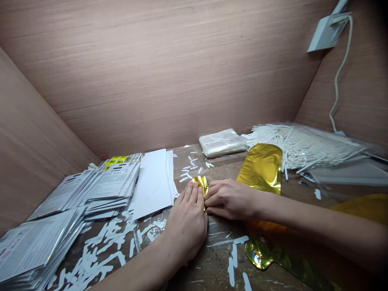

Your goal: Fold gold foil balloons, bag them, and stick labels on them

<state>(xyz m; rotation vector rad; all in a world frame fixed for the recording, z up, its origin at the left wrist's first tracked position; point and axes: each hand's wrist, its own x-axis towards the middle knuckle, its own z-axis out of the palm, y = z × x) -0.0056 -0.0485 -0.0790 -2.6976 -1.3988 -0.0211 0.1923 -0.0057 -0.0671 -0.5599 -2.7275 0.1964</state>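
Note:
A small folded piece of gold foil balloon (201,182) lies on the brown work surface, mostly covered by my hands. My left hand (190,216) rests flat on it, fingers stretched forward and close together. From the right, my right hand (226,199) pinches the foil's edge with bent fingers, its fingertips touching the left hand's side. Beneath and beyond my right forearm spreads a larger flat gold foil balloon (263,166) with a rounded end. Part of its lower portion is hidden by the arm.
Stacks of printed cards in clear sleeves (106,184) and white sheets (154,182) stand left. Many white paper scraps (93,250) litter the front left. A bundle of clear bags (222,141) and a bag of white straws (303,145) lie at the back, near wooden walls.

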